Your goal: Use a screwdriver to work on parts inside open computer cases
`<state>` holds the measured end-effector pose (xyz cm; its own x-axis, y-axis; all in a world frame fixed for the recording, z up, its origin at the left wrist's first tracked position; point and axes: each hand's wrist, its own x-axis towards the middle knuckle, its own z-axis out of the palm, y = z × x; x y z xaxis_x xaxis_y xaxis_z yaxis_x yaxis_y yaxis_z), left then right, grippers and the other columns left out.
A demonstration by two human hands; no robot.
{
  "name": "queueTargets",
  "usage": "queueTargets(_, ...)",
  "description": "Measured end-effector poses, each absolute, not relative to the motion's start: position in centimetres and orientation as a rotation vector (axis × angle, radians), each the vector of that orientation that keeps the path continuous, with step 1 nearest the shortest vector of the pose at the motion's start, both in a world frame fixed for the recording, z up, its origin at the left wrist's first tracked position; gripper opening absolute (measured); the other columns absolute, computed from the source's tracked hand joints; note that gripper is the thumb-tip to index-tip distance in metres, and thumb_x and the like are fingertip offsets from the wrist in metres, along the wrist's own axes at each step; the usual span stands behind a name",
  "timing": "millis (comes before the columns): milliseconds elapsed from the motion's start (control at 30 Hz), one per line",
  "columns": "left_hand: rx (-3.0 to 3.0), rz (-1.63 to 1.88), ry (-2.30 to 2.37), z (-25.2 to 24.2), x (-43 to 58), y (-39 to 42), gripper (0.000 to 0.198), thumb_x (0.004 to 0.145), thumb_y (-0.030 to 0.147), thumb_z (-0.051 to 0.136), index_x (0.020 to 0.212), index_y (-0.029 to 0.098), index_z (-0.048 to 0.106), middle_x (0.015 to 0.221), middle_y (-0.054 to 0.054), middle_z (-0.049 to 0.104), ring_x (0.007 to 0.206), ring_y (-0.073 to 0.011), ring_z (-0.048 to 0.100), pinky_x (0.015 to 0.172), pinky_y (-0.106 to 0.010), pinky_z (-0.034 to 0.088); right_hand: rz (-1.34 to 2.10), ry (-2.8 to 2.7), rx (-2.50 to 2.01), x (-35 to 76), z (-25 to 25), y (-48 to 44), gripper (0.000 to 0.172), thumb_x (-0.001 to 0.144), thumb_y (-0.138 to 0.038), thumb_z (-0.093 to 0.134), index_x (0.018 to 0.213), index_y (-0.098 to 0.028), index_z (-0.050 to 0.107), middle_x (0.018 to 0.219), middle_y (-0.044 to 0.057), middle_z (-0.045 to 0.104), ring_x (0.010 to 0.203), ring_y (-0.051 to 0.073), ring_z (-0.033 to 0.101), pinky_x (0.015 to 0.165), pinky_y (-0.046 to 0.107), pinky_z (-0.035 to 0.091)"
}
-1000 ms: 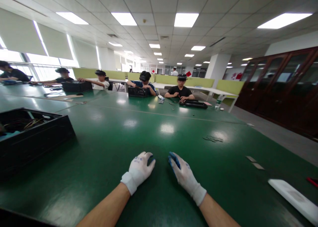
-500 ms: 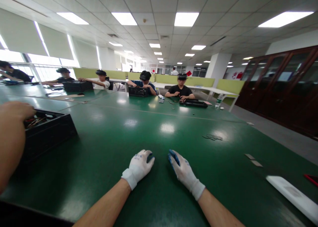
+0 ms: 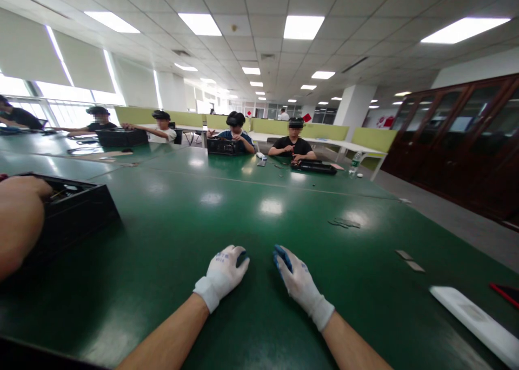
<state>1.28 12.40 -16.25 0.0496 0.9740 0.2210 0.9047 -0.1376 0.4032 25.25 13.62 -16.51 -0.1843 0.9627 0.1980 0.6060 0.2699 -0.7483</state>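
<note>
White-gloved left hand (image 3: 226,270) and right hand (image 3: 300,281) curve over glossy green table (image 3: 194,224).

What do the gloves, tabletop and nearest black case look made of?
Gloves: matte white knit fabric, likely, from the snug cuffs; blue finger areas suggest rubbery coating.
Tabletop: smooth, glossy green, reflecting ceiling lights; paint, laminate or mat, can't tell.
Black case: dull finish, flat walls, straight edges; perhaps painted metal, possibly plastic.
</note>
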Motion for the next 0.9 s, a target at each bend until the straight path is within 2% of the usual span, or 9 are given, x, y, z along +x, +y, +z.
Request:
queueTargets(167,2.158,0.676,1.96,-16.45,1.11,12.49,0.038,0.096,0.043,0.056,0.121,0.019,0.071,0.119,-0.011,0.073,0.108,-0.0256,0.07,0.1,-0.037,0.053,0.672,-1.887,-1.42,25.27,-16.51,13.65,0.079,0.095,-0.071,0.037,0.142,-0.012,0.06,0.141,0.017,0.063,0.133,0.032,0.058,0.118,0.048,0.041)
queueTargets(567,2.153,0.695,1.966,-16.29,0.84,12.4,0.037,0.095,0.042,0.057,0.12,0.018,0.07,0.117,-0.011,0.074,0.104,-0.0239,0.071,0.095,-0.035,0.054,0.68,-1.906,-1.422,25.14,-16.3,13.89,0.081,0.095,-0.07,0.036,0.143,-0.009,0.059,0.142,0.02,0.062,0.132,0.033,0.058,0.118,0.048,0.041)
queueTargets(900,2.173,0.726,1.961,-16.73,0.73,12.54,0.035,0.095,0.042,0.058,0.118,0.019,0.071,0.115,-0.01,0.075,0.105,-0.0237,0.071,0.098,-0.036,0.053,0.673,-1.91,-1.376,25.14,-16.65,13.95,0.078,0.096,-0.068,0.039,0.142,-0.009,0.059,0.141,0.019,0.063,0.132,0.031,0.058,0.118,0.046,0.04)
